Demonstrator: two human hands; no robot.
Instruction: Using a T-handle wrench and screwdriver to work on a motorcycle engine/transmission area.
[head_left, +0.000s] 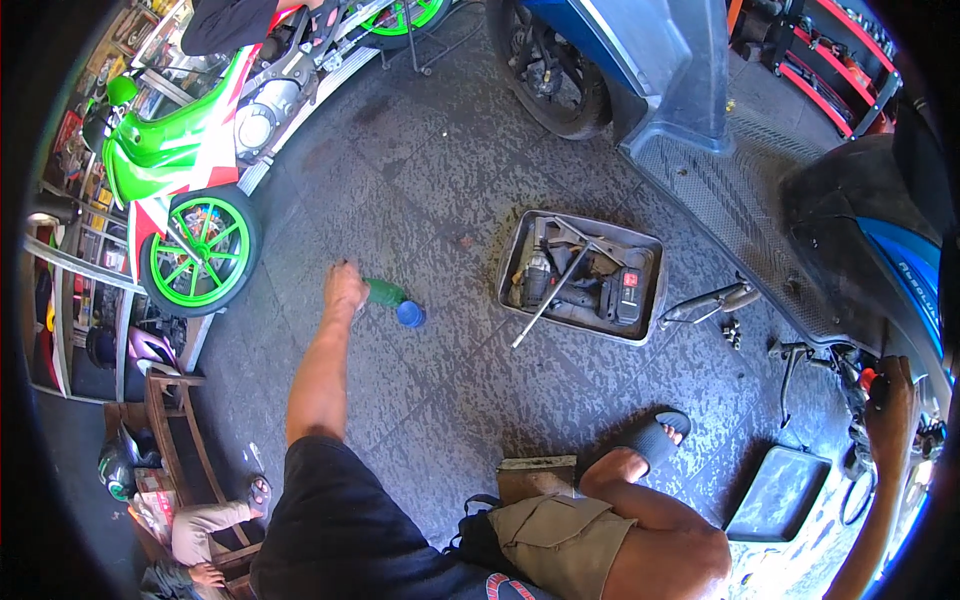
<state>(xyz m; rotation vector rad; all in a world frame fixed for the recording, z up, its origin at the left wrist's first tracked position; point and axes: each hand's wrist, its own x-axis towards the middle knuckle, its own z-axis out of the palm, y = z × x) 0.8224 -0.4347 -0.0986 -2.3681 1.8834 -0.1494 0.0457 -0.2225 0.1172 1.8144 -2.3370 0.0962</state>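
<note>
Over the floor left of the middle, my left hand (345, 288) is closed around a green bottle (384, 293). The bottle lies sideways, its blue cap (410, 314) toward the right. At the far right my right hand (890, 410) is by the underside of the blue and black scooter (740, 190), close to a small red-orange part (868, 379). Its fingers curl around something dark that I cannot make out.
A grey tray (652, 285) holds a cordless power tool (536, 275), a battery (627, 294) and a long metal rod (550, 295). Another tray (779, 494) lies lower right. A green motorcycle (180, 150) stands left; a seated person (208, 530) is lower left.
</note>
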